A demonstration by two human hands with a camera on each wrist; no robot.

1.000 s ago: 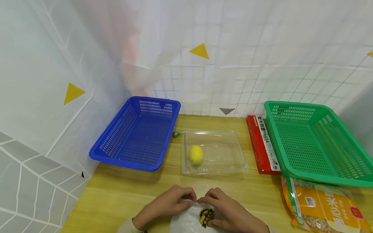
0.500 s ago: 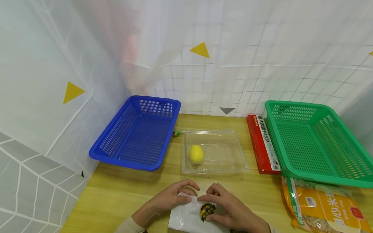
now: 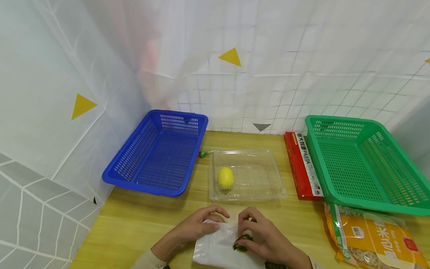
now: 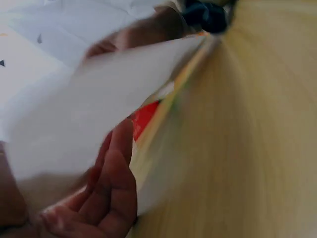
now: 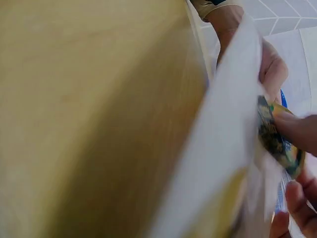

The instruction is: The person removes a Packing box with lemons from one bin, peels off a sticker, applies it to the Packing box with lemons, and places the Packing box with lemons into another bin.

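Observation:
A white plastic bag (image 3: 215,248) with a round dark-and-yellow printed badge (image 3: 242,243) is held at the front of the table, between both hands. My left hand (image 3: 198,226) grips its left top corner, thumb on the near face and fingers behind. In the left wrist view, curled fingers (image 4: 116,188) show under the bag (image 4: 94,104). My right hand (image 3: 265,235) pinches the bag beside the badge, with the thumb (image 5: 299,131) pressed on the badge's edge. What the bag contains is hidden.
Beyond the hands lies a clear plastic box (image 3: 256,181) with a lemon (image 3: 226,177) in it. A blue basket (image 3: 111,175) and a lollipop (image 3: 202,154) are to its left. A red pasta box (image 3: 297,168), a green basket (image 3: 322,172) and an orange pasta bag (image 3: 376,239) are on the right.
The hands have moved slightly apart at the bag's top edge. The right hand's fingers have shifted right and the bag around the badge has crumpled. The other things stay put.

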